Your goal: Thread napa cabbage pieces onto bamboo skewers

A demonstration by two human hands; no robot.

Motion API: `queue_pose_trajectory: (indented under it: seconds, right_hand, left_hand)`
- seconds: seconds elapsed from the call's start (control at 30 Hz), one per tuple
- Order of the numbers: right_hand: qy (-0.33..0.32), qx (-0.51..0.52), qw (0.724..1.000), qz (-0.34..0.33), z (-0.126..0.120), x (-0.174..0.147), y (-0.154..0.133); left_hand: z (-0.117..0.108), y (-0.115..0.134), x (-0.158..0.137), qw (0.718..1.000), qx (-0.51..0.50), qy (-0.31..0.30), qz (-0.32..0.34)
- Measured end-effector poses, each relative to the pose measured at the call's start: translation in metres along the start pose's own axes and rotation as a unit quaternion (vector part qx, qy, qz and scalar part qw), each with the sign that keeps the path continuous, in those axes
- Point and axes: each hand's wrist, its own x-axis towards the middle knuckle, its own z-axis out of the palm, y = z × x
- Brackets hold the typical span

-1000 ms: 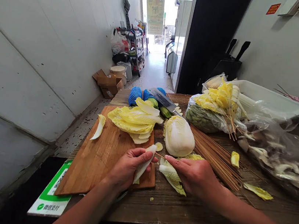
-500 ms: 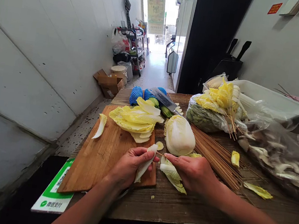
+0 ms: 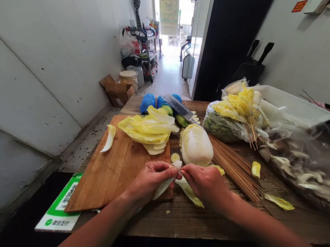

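Between the thumb and fingers of my left hand point(image 3: 155, 178) is a pale Chinese cabbage leaf point(image 3: 164, 186), folded and hanging down over the board's right edge. A thin bamboo skewer point(image 3: 166, 161) shows on the left side of the leaf's top end. My right hand point(image 3: 205, 183) is closed in a pinch against the leaf's other side, on the skewer; its fingers hide most of the stick. Just beyond my hands sits a cabbage head point(image 3: 198, 145). A loose leaf point(image 3: 189, 193) lies under my right hand.
Cabbage leaves point(image 3: 148, 129) are piled on the wooden cutting board point(image 3: 114, 177). Behind them a cleaver point(image 3: 177, 108) rests across cucumbers. Bamboo skewers point(image 3: 232, 165) lie right of the cabbage head. Farther right are skewered leaves point(image 3: 241, 103), a white tray point(image 3: 296, 107) and bagged mushrooms point(image 3: 308, 172).
My right hand has moved left, up against the leaf. The skewer, earlier seen between the leaf and my right fingers, now shows on the leaf's left side. The view has shifted slightly.
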Motion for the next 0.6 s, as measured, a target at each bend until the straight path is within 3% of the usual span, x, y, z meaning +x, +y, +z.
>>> queue_pose_trajectory:
  seconds: [0.23,0.43,0.53,0.6]
  right_hand:
    - [-0.039,0.060,0.997,0.031,-0.009,0.002,0.008]
    - [-0.018,0.124,0.992,0.021,-0.020,0.003,0.002]
    - [0.016,0.159,0.986,0.051,-0.037,0.002,0.009]
    - [0.040,0.196,0.977,0.073,-0.051,-0.001,0.020]
  left_hand:
    - [0.002,0.004,0.000,0.994,-0.061,0.088,0.004]
    - [0.015,-0.001,-0.004,1.000,-0.018,0.019,-0.017]
    - [0.018,0.005,-0.004,0.994,0.069,0.051,0.071]
    - [0.015,0.008,-0.002,0.976,0.137,0.091,0.145]
